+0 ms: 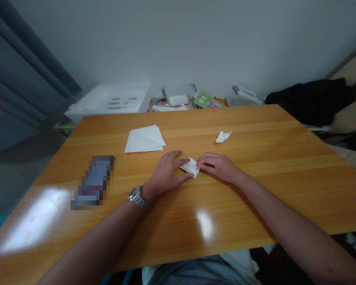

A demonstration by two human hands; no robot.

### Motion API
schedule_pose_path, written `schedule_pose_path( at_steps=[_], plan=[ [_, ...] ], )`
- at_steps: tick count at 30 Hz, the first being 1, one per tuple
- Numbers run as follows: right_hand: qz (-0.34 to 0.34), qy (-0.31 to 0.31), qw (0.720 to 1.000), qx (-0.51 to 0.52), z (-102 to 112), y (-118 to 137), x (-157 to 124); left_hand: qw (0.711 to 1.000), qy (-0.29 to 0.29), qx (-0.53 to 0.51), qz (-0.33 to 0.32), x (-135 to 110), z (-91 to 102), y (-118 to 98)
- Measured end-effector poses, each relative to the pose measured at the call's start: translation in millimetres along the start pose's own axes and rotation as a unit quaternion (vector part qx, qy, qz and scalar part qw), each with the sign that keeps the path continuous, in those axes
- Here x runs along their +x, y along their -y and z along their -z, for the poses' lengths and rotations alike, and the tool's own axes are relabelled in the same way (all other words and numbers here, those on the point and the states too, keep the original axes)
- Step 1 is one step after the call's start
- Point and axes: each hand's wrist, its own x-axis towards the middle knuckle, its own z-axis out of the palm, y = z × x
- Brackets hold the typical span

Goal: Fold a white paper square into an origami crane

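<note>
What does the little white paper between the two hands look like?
The little white paper is small and folded into a pointed, roughly triangular shape with creases showing. It looks thin and plain. It lies flat on the wooden table, near the middle. The left hand rests spread against its left side, thumb along the near edge. The right hand touches its right side. Whether either hand pinches it cannot be told.

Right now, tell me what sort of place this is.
Probably a room at home: a wooden table by a plain wall, a grey curtain at left, dark clothes heaped at right, loose paper sheets on the tabletop.
</note>
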Motion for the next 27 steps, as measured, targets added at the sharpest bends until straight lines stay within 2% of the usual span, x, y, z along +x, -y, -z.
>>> schedule_pose_path(
  at_steps=[7,14,22,27],
  plan=[
    [-0.006,0.014,0.999,-0.029,0,9,2,1.0,-0.017,0.006,-0.016,0,-2.3,0],
    [-0.007,0.023,0.999,-0.033,-1,10,1,0.999,-0.034,-0.012,-0.001,3,-9.6,1],
    [-0.077,0.009,0.997,-0.028,-10,15,2,1.0,-0.012,0.013,0.007,6,-6.2,-5],
    [-0.102,0.0,0.994,-0.027,-16,14,3,0.999,-0.012,-0.027,0.036,10,-2.8,-8]
  ],
)
